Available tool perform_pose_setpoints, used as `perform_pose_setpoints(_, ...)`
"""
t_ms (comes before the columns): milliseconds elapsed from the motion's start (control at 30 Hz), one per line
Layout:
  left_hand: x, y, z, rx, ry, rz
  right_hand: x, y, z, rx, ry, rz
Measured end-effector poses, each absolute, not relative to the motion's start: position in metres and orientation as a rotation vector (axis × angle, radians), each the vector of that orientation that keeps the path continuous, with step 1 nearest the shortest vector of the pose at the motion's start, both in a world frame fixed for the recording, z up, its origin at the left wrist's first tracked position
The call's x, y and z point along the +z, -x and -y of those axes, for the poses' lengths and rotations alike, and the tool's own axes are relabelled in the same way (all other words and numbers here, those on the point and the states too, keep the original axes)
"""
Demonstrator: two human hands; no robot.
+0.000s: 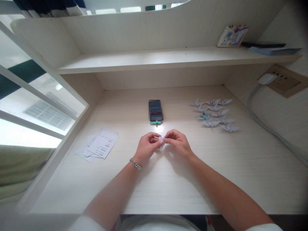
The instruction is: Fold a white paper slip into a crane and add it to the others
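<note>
Between my two hands, over the middle of the desk, is a small folded piece of white paper (162,144). My left hand (148,144), with a chain bracelet (135,164) at its wrist, pinches the paper from the left. From the right, my right hand (178,143) grips it with thumb and forefinger. The fingers cover much of the paper, so its exact shape is unclear. Off to the right stand several folded paper cranes (216,123), mostly white, and one light-blue crane (204,116) among them.
A phone (156,110) with a green-edged lower end lies beyond my hands. Printed paper slips (103,143) are piled at the left. Above the desk (134,199) runs a shelf (144,61) holding a small box (232,36). A cable (258,120) hangs from the wall socket (287,81).
</note>
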State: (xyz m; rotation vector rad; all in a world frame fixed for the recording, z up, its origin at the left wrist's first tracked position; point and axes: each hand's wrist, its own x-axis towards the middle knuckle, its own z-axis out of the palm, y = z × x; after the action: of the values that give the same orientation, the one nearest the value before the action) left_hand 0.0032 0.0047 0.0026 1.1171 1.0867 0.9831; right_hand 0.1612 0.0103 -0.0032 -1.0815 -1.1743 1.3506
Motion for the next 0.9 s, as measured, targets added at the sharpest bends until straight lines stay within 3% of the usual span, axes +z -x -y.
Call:
perform_pose_setpoints(400,0.007,-0.0035,0.0008,0.977,-1.422,-1.157,-0.0034,-0.1621,-0.0097,1.292,1.205,1.478)
perform_pose_setpoints(900,0.0051,-0.0042,0.0007,0.84,-1.505,-1.187,-0.0079,-0.1599,-0.0117,1.312,1.16,1.271)
